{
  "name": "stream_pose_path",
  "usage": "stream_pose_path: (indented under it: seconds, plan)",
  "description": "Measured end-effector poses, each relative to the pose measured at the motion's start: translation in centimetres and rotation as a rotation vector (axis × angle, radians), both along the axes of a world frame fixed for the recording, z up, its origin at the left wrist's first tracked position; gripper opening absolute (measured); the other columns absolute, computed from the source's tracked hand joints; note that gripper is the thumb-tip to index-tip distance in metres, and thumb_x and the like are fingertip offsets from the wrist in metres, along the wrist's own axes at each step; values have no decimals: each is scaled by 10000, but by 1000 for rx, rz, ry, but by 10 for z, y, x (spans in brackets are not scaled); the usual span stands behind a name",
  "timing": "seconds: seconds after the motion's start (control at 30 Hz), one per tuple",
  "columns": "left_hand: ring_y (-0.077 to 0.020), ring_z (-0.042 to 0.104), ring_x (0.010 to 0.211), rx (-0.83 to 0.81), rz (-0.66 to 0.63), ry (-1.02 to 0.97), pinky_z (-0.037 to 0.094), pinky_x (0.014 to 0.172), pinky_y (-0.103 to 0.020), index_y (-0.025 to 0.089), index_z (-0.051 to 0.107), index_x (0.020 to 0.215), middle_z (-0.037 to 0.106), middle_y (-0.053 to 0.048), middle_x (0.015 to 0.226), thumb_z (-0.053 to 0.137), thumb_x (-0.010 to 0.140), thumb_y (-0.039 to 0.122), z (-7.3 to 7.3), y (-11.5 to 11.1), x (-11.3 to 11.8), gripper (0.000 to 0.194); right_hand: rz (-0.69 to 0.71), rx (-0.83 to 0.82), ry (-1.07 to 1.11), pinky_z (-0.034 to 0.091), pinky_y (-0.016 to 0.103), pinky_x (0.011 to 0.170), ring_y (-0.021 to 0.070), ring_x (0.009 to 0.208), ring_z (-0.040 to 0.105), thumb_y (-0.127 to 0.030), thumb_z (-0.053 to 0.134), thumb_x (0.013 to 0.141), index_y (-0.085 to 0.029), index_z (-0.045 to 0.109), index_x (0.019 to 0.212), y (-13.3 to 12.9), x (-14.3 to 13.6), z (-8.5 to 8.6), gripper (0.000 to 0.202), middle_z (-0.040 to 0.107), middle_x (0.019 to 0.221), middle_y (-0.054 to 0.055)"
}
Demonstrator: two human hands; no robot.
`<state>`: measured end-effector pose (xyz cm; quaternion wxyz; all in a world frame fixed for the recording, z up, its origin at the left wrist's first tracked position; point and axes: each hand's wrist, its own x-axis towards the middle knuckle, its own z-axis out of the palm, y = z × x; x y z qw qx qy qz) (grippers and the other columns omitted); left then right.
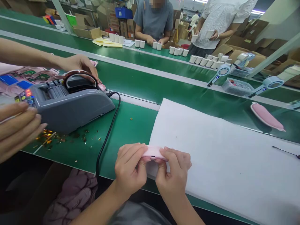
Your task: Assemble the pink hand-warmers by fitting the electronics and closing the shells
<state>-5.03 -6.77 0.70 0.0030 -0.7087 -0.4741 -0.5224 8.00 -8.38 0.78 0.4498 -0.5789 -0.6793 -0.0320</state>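
The left hand (131, 167) and the right hand (174, 170) both hold a small pink case (153, 152) between thumbs and fingers, just above the near edge of the white sheet (222, 156) on the green worktop (131, 125). To the left of the hands stands a grey tape dispenser (70, 106); its black cable (106, 137) runs down past the left hand. Another person's hand (78, 64) touches the dispenser.

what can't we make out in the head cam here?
- Pink part: mostly covered by the left hand and right hand; shape unclear.
- Tape dispenser: panel too blurred to read.
- Co-worker's hand: cut off by the left edge.
- Metal tool: cut off at the right edge.
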Motion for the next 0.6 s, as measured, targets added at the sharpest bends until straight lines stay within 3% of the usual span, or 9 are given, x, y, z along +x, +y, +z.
stream_pose_path:
  seconds: [0.17, 0.37, 0.6]
  plan:
    - [-203, 658, 843, -12, -60, 23, 478, 766, -345, 185, 611, 960, 720, -62, 884, 540, 820, 142, -3, -6, -4, 164, 78, 20, -9, 353, 420, 791, 229, 875, 520, -113, 476, 834, -230, 534, 991, -5, 5, -2, 204, 600, 942, 55]
    - [-213, 614, 954, -64, -110, 135, 436, 835, -349, 162, 569, 1076, 686, -95, 1012, 475, 870, 166, 0, -12, -10, 227, 140, 49, -98, 332, 438, 877, 279, 1065, 440, -231, 506, 887, -241, 593, 1039, -2, 15, -3, 175, 499, 1139, 100]
    - [-207, 604, 917, -46, 18, 165, 393, 812, -349, 176, 580, 1006, 693, -76, 958, 455, 931, 304, -3, -6, -2, 194, 127, 157, -105, 328, 388, 809, 224, 932, 440, -315, 459, 951, -220, 610, 1000, 12, 17, -3, 185, 521, 994, 75]
